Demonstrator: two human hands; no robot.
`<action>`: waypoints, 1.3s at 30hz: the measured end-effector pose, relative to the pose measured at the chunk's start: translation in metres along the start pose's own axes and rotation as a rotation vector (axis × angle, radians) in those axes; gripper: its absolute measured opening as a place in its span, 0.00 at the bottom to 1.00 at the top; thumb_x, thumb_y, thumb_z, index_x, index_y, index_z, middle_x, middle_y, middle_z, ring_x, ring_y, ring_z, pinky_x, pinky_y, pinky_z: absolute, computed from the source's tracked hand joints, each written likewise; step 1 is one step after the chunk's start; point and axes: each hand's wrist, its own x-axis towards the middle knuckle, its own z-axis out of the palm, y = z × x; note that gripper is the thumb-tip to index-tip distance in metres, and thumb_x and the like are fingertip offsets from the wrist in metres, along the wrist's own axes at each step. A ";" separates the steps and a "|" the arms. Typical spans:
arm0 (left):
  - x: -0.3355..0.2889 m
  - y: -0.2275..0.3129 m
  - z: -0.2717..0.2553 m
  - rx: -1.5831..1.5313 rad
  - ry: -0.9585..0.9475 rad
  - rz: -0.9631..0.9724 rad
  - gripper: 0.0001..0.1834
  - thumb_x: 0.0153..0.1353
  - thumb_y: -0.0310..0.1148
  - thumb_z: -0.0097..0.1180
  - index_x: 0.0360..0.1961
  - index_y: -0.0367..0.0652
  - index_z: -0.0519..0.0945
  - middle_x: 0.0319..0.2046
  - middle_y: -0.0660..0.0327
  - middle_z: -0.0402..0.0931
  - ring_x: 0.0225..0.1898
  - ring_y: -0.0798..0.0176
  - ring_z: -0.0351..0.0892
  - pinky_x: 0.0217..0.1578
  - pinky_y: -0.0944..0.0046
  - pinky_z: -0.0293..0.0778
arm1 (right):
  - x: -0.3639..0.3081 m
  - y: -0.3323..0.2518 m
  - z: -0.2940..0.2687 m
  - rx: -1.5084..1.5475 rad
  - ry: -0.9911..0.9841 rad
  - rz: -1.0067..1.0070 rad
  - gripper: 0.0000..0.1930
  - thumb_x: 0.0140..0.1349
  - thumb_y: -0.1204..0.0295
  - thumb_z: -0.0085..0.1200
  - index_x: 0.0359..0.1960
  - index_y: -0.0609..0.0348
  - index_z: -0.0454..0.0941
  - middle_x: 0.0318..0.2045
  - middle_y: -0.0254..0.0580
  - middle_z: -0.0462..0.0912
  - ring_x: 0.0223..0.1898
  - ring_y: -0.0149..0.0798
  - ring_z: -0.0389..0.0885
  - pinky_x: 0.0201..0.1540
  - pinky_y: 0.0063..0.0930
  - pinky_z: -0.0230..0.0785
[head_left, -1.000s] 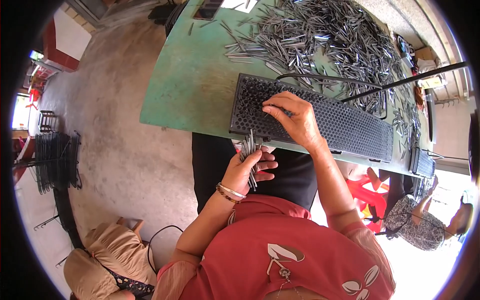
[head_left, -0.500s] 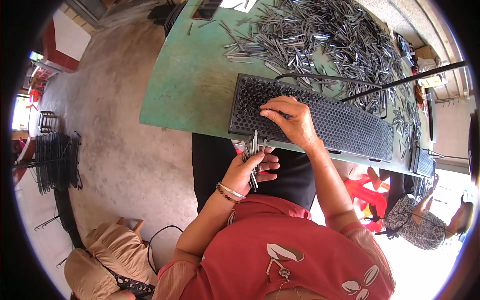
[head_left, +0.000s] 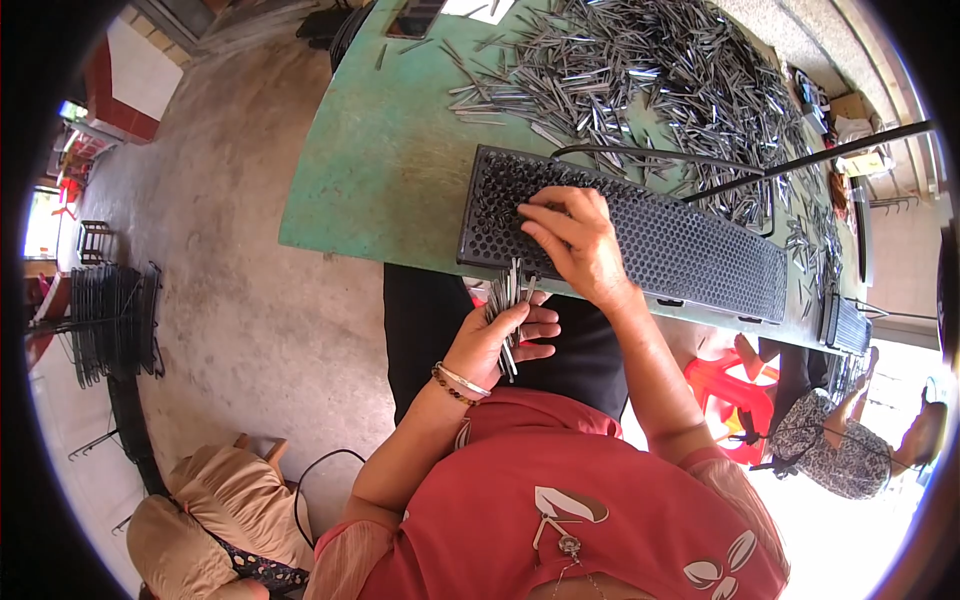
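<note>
Plainly, a green worktop (head_left: 350, 185) is carrying everything, and a broad heap of slim strips (head_left: 700, 100), dark and metal-looking, is covering its far right part. Nearer the person, a long black perforated board (head_left: 720, 255) is lying by the near edge, its long axis slanting from upper left to lower right, its left end sitting closest to both hands. The right hand (head_left: 577, 235) is arching over that end, thumb and fingertips drawn close together; whether they are pinching a strip, I cannot tell. The left hand (head_left: 480, 335) is sitting on the body side of the board, its thumb clamping a bundle of strips (head_left: 512, 285) while other fingers are spreading loosely. The bundle is running lengthwise away from the body, steeply across the board's axis, its upper tips lying just by the near edge, toward the body and slightly left of the right fingertips. Small dark ends (head_left: 510, 185) are crowding the holes around the far left corner.
</note>
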 end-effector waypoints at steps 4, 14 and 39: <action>-0.003 0.003 0.001 -0.002 -0.032 0.070 0.16 0.67 0.36 0.47 0.51 0.39 0.72 0.42 0.54 0.78 0.44 0.58 0.79 0.41 0.56 0.80 | 0.001 -0.008 -0.015 0.269 0.036 0.212 0.08 0.55 0.74 0.60 0.36 0.62 0.82 0.34 0.42 0.80 0.36 0.39 0.78 0.39 0.29 0.69; -0.006 0.009 0.009 0.114 -0.034 0.145 0.18 0.67 0.35 0.44 0.54 0.35 0.70 0.43 0.52 0.77 0.43 0.57 0.79 0.37 0.56 0.82 | -0.015 -0.021 -0.016 0.718 -0.260 0.652 0.09 0.58 0.71 0.60 0.33 0.66 0.82 0.26 0.36 0.81 0.29 0.25 0.75 0.31 0.20 0.67; 0.000 0.004 -0.011 0.051 0.036 0.073 0.16 0.66 0.35 0.48 0.52 0.39 0.71 0.41 0.53 0.78 0.39 0.60 0.80 0.37 0.59 0.80 | -0.002 -0.024 0.010 0.382 0.100 0.474 0.10 0.56 0.75 0.60 0.40 0.63 0.81 0.28 0.39 0.84 0.29 0.28 0.81 0.34 0.21 0.72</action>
